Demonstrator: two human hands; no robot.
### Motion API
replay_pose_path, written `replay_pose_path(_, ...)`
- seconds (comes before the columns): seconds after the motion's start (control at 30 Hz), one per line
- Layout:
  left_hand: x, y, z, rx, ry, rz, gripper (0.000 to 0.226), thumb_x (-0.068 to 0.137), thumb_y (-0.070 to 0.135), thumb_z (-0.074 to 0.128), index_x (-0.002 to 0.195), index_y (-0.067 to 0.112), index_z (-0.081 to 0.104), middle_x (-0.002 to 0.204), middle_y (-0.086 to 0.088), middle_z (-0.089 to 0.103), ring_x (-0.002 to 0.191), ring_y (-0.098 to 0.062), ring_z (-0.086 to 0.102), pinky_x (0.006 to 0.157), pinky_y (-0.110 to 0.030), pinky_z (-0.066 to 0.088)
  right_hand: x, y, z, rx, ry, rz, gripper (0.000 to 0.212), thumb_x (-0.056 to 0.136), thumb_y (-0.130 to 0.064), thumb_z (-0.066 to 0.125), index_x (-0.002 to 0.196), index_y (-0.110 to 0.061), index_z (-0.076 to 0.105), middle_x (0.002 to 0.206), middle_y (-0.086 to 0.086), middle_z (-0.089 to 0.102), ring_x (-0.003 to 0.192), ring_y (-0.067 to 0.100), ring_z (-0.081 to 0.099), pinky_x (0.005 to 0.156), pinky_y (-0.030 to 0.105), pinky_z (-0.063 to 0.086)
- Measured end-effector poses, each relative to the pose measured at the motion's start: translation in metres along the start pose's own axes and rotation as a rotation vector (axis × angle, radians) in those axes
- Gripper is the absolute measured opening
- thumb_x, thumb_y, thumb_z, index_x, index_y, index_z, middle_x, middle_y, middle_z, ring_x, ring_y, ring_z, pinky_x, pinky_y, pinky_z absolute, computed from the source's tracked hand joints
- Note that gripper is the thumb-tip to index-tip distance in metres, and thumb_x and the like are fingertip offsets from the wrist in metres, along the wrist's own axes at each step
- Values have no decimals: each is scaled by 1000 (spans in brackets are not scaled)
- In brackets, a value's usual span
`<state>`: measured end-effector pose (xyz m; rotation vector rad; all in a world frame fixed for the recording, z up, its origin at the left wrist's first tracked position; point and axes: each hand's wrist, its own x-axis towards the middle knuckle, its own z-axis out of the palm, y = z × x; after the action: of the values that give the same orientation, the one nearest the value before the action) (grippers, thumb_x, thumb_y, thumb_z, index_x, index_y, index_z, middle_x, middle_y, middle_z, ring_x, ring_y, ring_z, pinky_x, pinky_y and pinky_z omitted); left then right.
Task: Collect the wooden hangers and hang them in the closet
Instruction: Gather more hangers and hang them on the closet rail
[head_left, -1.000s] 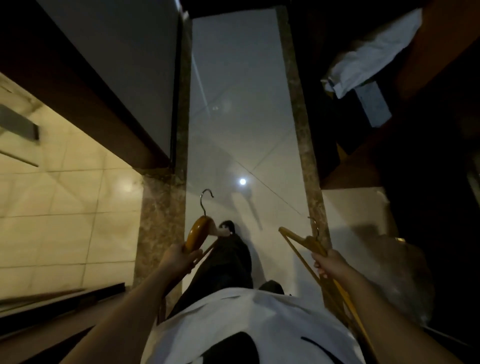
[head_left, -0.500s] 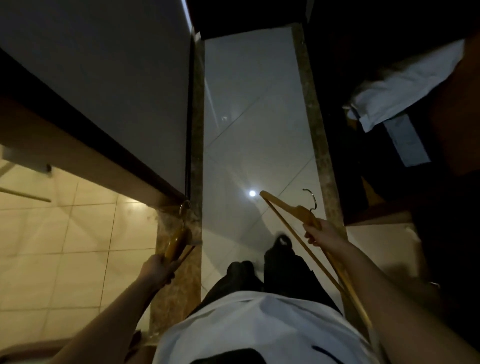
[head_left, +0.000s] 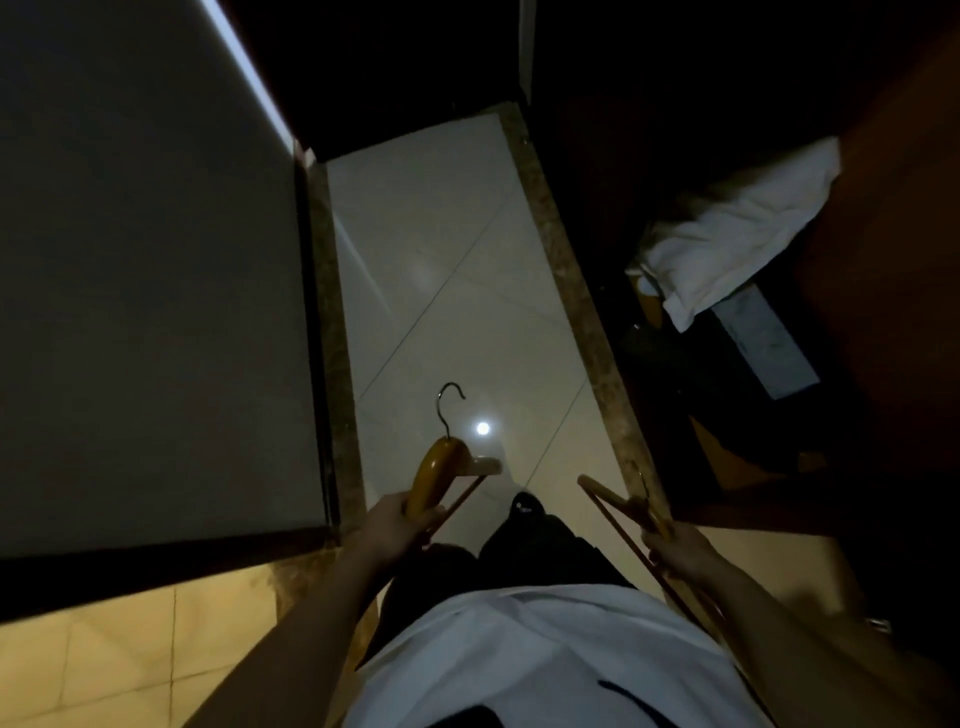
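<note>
My left hand (head_left: 397, 522) grips a wooden hanger (head_left: 435, 475) by its thick shoulder, its metal hook pointing up and forward over the pale floor. My right hand (head_left: 675, 545) is closed around a second wooden hanger (head_left: 615, 501), a thinner one whose bar runs down along my forearm. Both hangers are held low in front of my waist. To the right lies a dark open recess (head_left: 727, 130), its inside too dim to make out.
A narrow tiled corridor (head_left: 447, 270) runs ahead between brown stone borders. A grey wall panel (head_left: 156, 286) fills the left. On the right a white folded cloth (head_left: 737, 228) lies on a dark surface. My legs and white shirt fill the bottom.
I have walked forward down the corridor and the view tilted up. My left hand swung its hanger from the left border over the floor; the right hanger dropped lower.
</note>
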<state>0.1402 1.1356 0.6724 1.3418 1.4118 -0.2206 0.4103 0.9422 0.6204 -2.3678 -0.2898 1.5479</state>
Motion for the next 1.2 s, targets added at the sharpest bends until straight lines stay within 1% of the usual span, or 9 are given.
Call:
replay_pose_path(0.07,21,26,-7,51,-20,54,10,88,28,61,82,21,57,71,-6,61,63,-19,59,60,-29,48,8,-19,-17,6,5,12,33,94,-20,48,120,-1,52,103,22,61,93,33,59,80,41,49)
replay_pose_path(0.17,46,55,-22,95,-47,92,9,87,27,62,84,19,61,75,-5,62,69,-21,60,66,-32,49,23,-52,-36,34,23,-8,32,95,-20,47,119,-1,54,102,21,61,88,28,58,67,33,47)
replay_pose_path(0.33,94,94,-57,207,-7,128,10,89,20,61,79,20,57,67,-7,60,59,-18,58,54,-26,48,53,-116,-61,109,19,-44,37,94,-21,48,129,-8,50,110,16,59,98,26,56,80,34,48)
replay_pose_path(0.47,150,133,-96,344,11,170,17,86,18,64,88,2,60,65,-10,59,54,-18,57,47,-21,46,71,-173,-79,248,80,-70,31,96,-20,45,124,-8,53,103,14,60,84,21,56,63,24,45)
replay_pose_path(0.6,212,195,-135,474,-59,266,13,84,13,66,93,9,56,66,-5,58,56,-16,56,47,-20,46,91,-224,-90,337,188,-96,32,94,-25,49,120,-8,59,104,14,64,92,26,59,77,31,49)
replay_pose_path(0.8,282,312,-165,726,-271,575,13,87,19,62,95,9,59,70,-2,59,56,-10,56,45,-17,46,103,-277,-99,472,451,-117,29,93,-29,51,110,-10,66,105,13,67,100,28,61,94,40,48)
replay_pose_path(1.0,305,411,-142,1096,-382,942,24,86,35,60,101,16,60,85,-4,65,74,-17,61,68,-33,52,92,-303,-119,474,829,-157,17,90,-16,55,93,-6,68,82,6,67,85,24,62,76,25,41)
replay_pose_path(1.1,294,448,-114,1378,-357,1192,27,89,42,53,109,23,53,96,-2,66,85,-19,63,72,-32,48,77,-308,-140,488,963,-168,11,90,-14,56,86,-11,66,68,-8,57,78,17,58,76,27,40)
replay_pose_path(1.2,275,480,-84,1424,-343,1416,32,90,43,51,115,23,51,104,-1,65,91,-21,64,69,-28,40,63,-301,-166,531,1052,-128,16,90,-17,56,86,-5,66,74,4,62,79,22,60,79,32,46)
